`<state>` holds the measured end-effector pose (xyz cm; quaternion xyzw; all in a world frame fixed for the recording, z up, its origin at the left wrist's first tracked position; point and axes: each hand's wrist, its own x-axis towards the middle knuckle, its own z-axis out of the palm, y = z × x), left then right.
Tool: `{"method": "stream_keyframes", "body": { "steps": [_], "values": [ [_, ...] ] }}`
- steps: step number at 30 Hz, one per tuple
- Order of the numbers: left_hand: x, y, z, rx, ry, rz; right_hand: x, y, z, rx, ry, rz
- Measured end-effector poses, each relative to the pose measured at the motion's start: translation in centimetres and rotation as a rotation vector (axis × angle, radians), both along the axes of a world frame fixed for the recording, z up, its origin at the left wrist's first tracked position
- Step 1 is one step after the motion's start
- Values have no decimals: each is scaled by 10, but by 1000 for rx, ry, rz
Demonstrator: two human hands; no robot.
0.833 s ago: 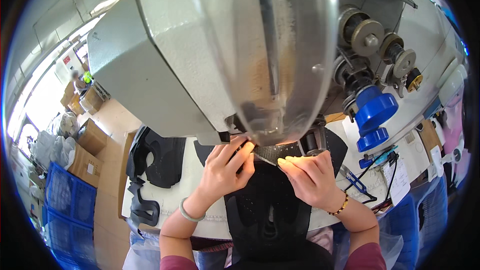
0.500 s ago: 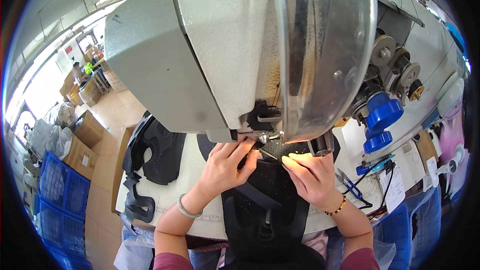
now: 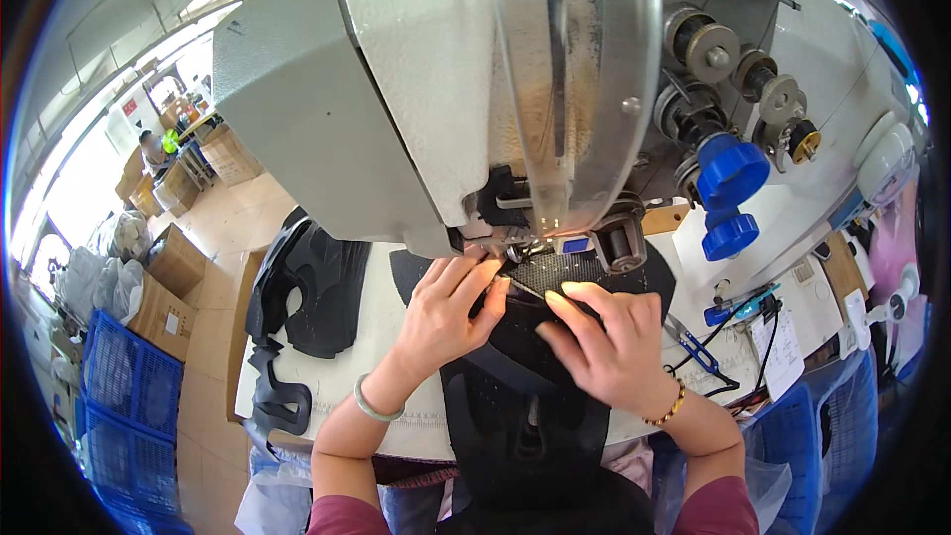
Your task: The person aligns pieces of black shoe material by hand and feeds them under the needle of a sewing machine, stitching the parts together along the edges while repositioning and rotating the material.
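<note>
So the big change was in the right hand point(image 3: 609, 342): its thumb and forefinger had spread clearly apart, where a split second earlier they'd been pinched together at the edge of the black mesh piece point(image 3: 560, 272). To me that read as a loosened grip, maybe to re-place the fingers, so the left hand point(image 3: 444, 315) looked to be doing most of the steadying. Its thumb and forefinger were nearly together on the piece's edge, though I couldn't tell how firm that was. Couldn't tell if the right forefinger still touched the mesh either. The mesh sat at the middle of the frame, under the head of the sewing machine point(image 3: 396, 119). Also, the clear guard point(image 3: 599, 89) showed further left than in the previous frame, probably just head movement.
</note>
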<state>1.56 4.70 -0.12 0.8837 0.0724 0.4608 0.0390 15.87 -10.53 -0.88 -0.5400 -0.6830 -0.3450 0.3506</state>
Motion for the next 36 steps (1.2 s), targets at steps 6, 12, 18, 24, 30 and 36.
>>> {"method": "stream_keyframes", "body": {
  "steps": [6, 12, 18, 24, 30, 36],
  "values": [
    [-3, -9, 1, -42, 13, 30, -41, -5, -9, -388, 48, -189],
    [-27, 0, -15, -175, -137, -418, -12, 4, 4, -350, 138, 60],
    [-21, -25, 17, 131, 216, -52, 28, 18, 15, -128, 107, 63],
    [-16, -19, 14, 116, 215, 3, 35, 27, 1, -73, 134, 92],
    [-16, -15, 14, 93, 192, -37, 34, 28, -3, -50, 128, 73],
    [-13, -15, 12, 119, 170, -33, 39, 28, -5, -100, 148, 76]
  ]
}}
